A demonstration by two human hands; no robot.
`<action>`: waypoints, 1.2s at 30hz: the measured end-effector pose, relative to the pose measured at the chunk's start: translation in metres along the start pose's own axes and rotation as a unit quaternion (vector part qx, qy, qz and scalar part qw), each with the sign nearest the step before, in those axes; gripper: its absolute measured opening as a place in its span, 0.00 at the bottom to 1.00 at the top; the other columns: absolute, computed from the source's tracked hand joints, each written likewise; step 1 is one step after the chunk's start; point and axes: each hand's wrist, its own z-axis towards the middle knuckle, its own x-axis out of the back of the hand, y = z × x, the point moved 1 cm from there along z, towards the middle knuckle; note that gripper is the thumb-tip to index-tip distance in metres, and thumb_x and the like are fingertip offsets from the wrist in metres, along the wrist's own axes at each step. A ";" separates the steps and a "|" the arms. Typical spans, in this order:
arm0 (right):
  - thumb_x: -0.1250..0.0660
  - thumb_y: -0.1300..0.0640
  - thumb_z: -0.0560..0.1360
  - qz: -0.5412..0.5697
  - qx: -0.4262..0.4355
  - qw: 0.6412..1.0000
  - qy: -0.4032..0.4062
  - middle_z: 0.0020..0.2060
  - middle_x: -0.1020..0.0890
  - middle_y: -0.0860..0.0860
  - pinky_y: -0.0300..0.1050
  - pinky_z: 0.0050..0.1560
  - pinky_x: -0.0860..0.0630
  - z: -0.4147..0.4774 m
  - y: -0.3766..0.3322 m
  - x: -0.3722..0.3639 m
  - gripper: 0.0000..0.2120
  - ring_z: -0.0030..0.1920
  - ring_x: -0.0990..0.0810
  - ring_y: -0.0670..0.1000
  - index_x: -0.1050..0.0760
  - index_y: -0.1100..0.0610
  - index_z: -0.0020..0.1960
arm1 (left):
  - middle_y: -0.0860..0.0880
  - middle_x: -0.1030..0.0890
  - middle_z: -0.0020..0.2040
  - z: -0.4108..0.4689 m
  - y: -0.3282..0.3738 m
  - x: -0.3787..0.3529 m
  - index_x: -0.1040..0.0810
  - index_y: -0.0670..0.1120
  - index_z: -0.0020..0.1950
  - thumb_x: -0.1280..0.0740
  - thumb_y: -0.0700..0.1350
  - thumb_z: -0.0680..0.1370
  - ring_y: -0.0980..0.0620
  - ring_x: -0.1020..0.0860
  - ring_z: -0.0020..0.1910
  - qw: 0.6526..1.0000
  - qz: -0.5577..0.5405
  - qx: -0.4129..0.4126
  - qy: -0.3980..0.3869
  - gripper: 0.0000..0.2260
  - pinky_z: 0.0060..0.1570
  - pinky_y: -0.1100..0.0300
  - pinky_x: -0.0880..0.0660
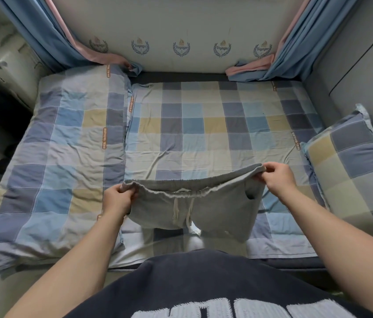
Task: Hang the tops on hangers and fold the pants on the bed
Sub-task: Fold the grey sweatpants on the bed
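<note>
A pair of grey shorts [213,210] with a white drawstring hangs above the near part of the bed [199,125], stretched out by its elastic waistband. My left hand [119,198] grips the waistband's left end. My right hand [277,177] pinches its right end, a little higher and farther out. The legs hang down toward me, just over the checked sheet. No tops or hangers are in view.
A folded checked quilt [61,161] covers the bed's left side. A matching pillow [352,166] lies against the right wall. Blue and pink curtains [50,37] hang at both far corners beside a padded headboard.
</note>
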 end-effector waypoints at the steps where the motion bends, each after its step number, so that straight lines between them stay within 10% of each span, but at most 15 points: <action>1: 0.32 0.67 0.76 -0.036 0.029 0.999 0.026 0.46 0.15 0.57 0.52 0.53 0.21 0.002 -0.007 0.003 0.09 0.49 0.19 0.56 0.17 0.63 0.53 | 0.46 0.20 0.35 0.004 0.007 0.001 0.21 0.45 0.38 0.29 0.39 0.78 0.43 0.17 0.42 0.999 0.028 -0.024 0.012 0.10 0.46 0.51 0.24; 6: 0.37 0.60 0.78 -0.050 0.105 0.989 0.088 0.44 0.19 0.56 0.51 0.48 0.28 0.026 -0.050 0.024 0.05 0.48 0.24 0.59 0.22 0.58 0.47 | 0.41 0.20 0.49 0.023 0.076 0.012 0.23 0.47 0.47 0.35 0.54 0.81 0.34 0.24 0.57 0.963 0.199 -0.133 0.127 0.11 0.56 0.45 0.28; 17: 0.37 0.53 0.79 0.070 0.207 0.964 0.150 0.39 0.18 0.54 0.50 0.41 0.29 0.065 -0.236 0.120 0.11 0.42 0.23 0.55 0.24 0.57 0.42 | 0.43 0.18 0.45 0.031 0.298 0.037 0.24 0.44 0.40 0.35 0.47 0.82 0.41 0.21 0.52 0.969 -0.009 -0.213 0.122 0.12 0.48 0.53 0.30; 21: 0.36 0.57 0.79 0.106 0.198 0.967 0.120 0.40 0.18 0.62 0.53 0.42 0.24 0.059 -0.309 0.153 0.11 0.40 0.22 0.58 0.22 0.65 0.46 | 0.38 0.18 0.55 0.010 0.367 0.036 0.19 0.36 0.59 0.35 0.43 0.81 0.42 0.20 0.55 0.984 -0.094 -0.146 0.044 0.12 0.61 0.50 0.23; 26: 0.36 0.60 0.79 0.200 0.183 0.962 -0.037 0.34 0.17 0.60 0.51 0.32 0.18 0.019 -0.384 0.164 0.10 0.31 0.17 0.58 0.21 0.63 0.43 | 0.40 0.16 0.34 -0.046 0.435 0.017 0.15 0.38 0.33 0.46 0.30 0.81 0.48 0.16 0.29 0.953 -0.182 -0.181 -0.160 0.24 0.28 0.57 0.19; 36: 0.29 0.56 0.77 0.110 0.420 0.898 -0.072 0.42 0.13 0.52 0.40 0.48 0.21 -0.055 -0.456 0.154 0.06 0.42 0.17 0.46 0.14 0.56 0.46 | 0.45 0.18 0.49 -0.123 0.484 -0.022 0.24 0.45 0.61 0.39 0.43 0.80 0.48 0.19 0.46 0.893 -0.159 -0.334 -0.258 0.11 0.45 0.52 0.21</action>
